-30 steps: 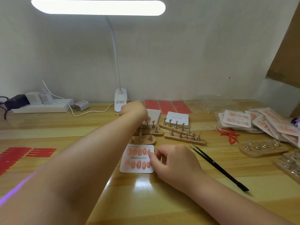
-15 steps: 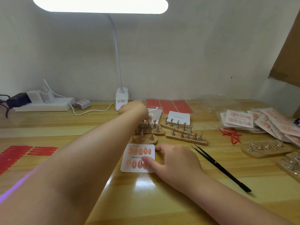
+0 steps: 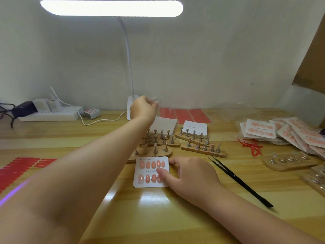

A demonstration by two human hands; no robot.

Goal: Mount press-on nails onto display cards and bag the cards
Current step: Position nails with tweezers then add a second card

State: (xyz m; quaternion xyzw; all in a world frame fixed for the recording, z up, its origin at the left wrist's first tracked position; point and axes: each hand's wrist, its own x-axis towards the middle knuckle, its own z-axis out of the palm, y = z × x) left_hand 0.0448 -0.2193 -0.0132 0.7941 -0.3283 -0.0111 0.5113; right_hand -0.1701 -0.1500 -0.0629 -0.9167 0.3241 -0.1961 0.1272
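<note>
A white display card with two rows of pink press-on nails lies flat on the wooden table. My right hand rests on its right edge, thumb pressing the card between the rows. My left hand is raised over the far side of the table, fingers curled round a clear plastic bag lifted off the stack of bags. Wooden nail stands with metal pegs sit between the hands.
Black tweezers lie to the right of the card. Bagged finished cards pile up at the right, with more stands below them. Blank cards, red adhesive sheets, a lamp base, a power strip and red tabs surround the work area.
My left hand rose from the bag stack, lifting a clear bag. My right thumb slid onto the card's middle; the card stayed in place.
</note>
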